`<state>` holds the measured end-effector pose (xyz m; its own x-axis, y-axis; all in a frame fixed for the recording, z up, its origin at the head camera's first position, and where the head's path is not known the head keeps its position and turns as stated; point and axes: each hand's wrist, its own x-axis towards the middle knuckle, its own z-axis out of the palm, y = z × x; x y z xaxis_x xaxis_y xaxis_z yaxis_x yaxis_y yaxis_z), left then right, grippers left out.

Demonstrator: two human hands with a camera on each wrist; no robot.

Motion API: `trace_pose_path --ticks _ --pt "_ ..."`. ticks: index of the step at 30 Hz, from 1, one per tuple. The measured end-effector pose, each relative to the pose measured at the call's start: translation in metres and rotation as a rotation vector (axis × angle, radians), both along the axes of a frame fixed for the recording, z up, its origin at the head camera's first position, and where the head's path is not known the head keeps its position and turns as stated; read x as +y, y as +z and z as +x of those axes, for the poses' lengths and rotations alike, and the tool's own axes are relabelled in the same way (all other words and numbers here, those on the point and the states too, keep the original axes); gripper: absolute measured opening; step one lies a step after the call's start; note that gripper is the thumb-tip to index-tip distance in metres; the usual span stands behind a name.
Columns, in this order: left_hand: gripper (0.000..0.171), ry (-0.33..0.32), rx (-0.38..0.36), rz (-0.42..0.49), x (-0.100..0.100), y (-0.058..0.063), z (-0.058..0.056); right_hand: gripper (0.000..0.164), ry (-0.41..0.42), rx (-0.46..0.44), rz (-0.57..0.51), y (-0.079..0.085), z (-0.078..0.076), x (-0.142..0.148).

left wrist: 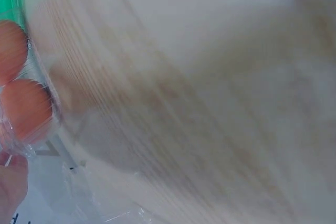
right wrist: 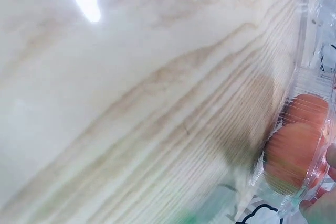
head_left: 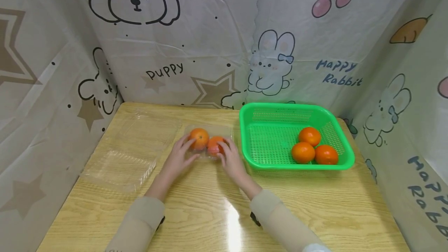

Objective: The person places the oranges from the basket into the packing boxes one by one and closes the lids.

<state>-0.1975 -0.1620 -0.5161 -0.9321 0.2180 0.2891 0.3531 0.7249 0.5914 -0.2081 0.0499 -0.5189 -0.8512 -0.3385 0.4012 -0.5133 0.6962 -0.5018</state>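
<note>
A clear plastic box point(head_left: 216, 129) with ridged walls lies on the table between my two hands, its lid apparently down. Two oranges point(head_left: 199, 137) show inside it, partly covered by my fingers in the head view. My left hand point(head_left: 179, 156) grips the box's left side, fingers over the top and thumb at the front. On the opposite side, my right hand point(head_left: 231, 161) holds it in a similar way. The left wrist view catches the left thumb point(left wrist: 12, 186) at the box edge beside the oranges point(left wrist: 27, 109). Right fingertips point(right wrist: 320, 209) touch the rim in the right wrist view.
To the right stands a green basket point(head_left: 246, 139) holding three oranges point(head_left: 303, 152). Another clear plastic box point(head_left: 119, 170) lies opened out at the table's left side. Printed curtains point(head_left: 210, 42) enclose the wooden table point(head_left: 196, 213) at the back and sides.
</note>
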Motion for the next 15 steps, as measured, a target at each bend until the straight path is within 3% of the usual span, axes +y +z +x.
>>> trace_pose_path --ticks 15 --pt "0.058 0.004 -0.045 0.019 0.004 0.002 -0.035 0.035 -0.101 -0.033 -0.014 0.001 -0.032 -0.008"
